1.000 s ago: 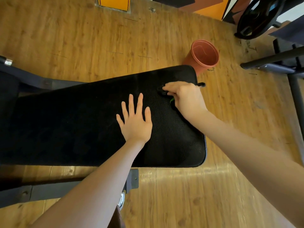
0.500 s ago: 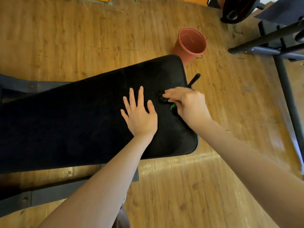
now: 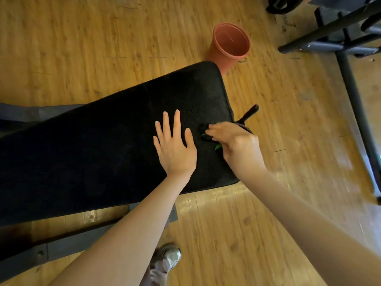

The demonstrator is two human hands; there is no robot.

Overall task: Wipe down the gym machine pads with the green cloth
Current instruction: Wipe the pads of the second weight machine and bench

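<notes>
I see one container, a terracotta-coloured pot standing on the wooden floor just beyond the far corner of the bench; from this angle its inside looks bare. My left hand lies flat on the black pad, fingers straight and spread, holding nothing. My right hand sits just beside it near the pad's right edge, fingers curled round the green cloth; only a small green corner shows beneath the palm, with a dark bunched part at the fingertips. A black handle pokes out past the bench edge behind that hand. Left of my hands the pad runs long and uncovered. To the right, open floor reaches a dark machine frame. A grey shoe stands on the floor below the bench's near edge.
</notes>
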